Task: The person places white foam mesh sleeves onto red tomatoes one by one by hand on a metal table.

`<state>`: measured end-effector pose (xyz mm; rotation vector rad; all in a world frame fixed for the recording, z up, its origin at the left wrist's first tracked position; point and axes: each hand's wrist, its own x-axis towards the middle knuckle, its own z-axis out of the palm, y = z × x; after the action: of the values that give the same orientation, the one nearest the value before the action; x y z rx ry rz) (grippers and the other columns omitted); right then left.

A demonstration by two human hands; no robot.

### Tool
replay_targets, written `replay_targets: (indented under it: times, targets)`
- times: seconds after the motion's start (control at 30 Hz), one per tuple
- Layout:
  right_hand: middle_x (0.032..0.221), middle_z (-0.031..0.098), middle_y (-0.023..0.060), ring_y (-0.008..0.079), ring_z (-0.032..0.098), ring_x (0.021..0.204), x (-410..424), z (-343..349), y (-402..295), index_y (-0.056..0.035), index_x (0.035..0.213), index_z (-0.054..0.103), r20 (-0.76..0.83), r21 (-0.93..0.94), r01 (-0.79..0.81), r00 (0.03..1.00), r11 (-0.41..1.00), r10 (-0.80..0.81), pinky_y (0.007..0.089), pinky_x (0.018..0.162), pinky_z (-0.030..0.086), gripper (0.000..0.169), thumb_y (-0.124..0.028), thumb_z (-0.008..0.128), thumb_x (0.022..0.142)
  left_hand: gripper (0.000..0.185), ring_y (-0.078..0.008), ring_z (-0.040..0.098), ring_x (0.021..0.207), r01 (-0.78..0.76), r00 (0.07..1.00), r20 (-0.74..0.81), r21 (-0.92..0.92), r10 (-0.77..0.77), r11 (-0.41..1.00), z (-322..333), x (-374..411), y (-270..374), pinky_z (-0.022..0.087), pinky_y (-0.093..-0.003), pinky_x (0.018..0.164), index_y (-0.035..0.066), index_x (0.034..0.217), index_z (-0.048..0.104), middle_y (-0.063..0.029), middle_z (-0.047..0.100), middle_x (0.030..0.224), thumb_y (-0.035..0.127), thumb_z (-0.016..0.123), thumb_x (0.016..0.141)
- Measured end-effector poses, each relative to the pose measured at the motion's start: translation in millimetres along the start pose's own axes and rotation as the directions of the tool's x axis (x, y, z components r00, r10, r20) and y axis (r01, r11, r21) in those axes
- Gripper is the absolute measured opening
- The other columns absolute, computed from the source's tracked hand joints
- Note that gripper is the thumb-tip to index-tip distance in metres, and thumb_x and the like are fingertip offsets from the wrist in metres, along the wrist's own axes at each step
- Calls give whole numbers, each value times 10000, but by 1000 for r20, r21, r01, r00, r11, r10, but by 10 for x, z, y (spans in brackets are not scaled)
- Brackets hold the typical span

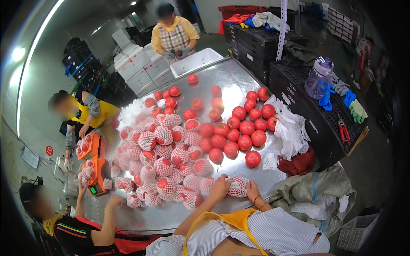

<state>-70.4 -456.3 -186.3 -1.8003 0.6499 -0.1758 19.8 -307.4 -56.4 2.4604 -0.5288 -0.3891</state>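
Between my two hands, near the front edge of the steel table (150,220), is a tomato in a white foam net sleeve (237,186). The fingers of my left hand (220,186) are on its left side, and my right hand (253,192) grips the right end of the net. To the left lies a large heap of tomatoes in foam nets (165,166). Bare red tomatoes (246,128) spread over the table beyond my hands. A pile of unused foam nets (290,128) lies at the right edge, with a single net (270,162) nearer me.
Two co-workers at the left handle netted tomatoes at orange scales (96,174). Another person stands beyond the table by a white tub (197,62). At my right are a woven sack (315,195), a dark red cloth (297,161) and black crates (301,105) bearing a water bottle (318,77) and red-handled pliers (343,129).
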Motion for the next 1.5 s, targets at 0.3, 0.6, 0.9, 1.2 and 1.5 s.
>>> replay_targets:
  times: [0.3, 0.6, 0.9, 1.2, 1.5]
  targets:
    - [912, 552, 47, 138, 514, 848, -52, -201, -644, 5, 979, 505, 268, 591, -221, 961, 776, 70, 256, 736, 426, 277, -244, 482, 860, 414, -294, 485, 1045, 641, 762, 648, -755, 8, 136, -60, -65, -206, 383, -406, 900, 39, 1221, 380, -156, 495, 1144, 287, 372, 890]
    - [904, 565, 33, 108, 543, 812, 74, -347, -1411, -36, 935, 549, 597, 690, -506, 802, 517, -12, 251, 711, 453, 163, -166, 499, 850, 624, -293, 401, 1131, 565, 821, 506, -787, 266, -246, -152, -351, -96, 334, -468, 924, 127, 1253, 358, -95, 420, 1242, 424, 554, 740]
    - [863, 583, 29, 87, 549, 769, -3, -188, -1582, -55, 975, 554, 636, 461, -514, 760, 723, 135, 223, 652, 451, 206, -205, 486, 851, 627, -273, 348, 1168, 357, 933, 315, -740, 175, -570, -307, -362, 98, 252, -446, 981, 126, 1263, 356, -88, 396, 1259, 568, 323, 820]
    - [988, 559, 145, 247, 545, 912, -200, 128, -1542, -36, 1090, 503, 150, 63, 480, 862, 875, -484, 312, 805, 435, 279, -134, 421, 841, 561, -275, 409, 1119, 293, 949, 316, -852, 20, -435, -347, -419, 38, 325, -442, 940, 111, 1247, 358, -82, 434, 1219, 505, 330, 849]
    - [1173, 467, 76, 155, 479, 1030, -93, -272, -1793, -63, 1210, 437, 711, 302, -170, 696, 938, -102, 289, 785, 445, 352, -173, 410, 876, 644, -247, 452, 1087, 206, 978, 198, -972, 71, -118, -725, -716, -67, 421, -362, 876, 64, 1281, 263, -134, 414, 1201, 102, 598, 732]
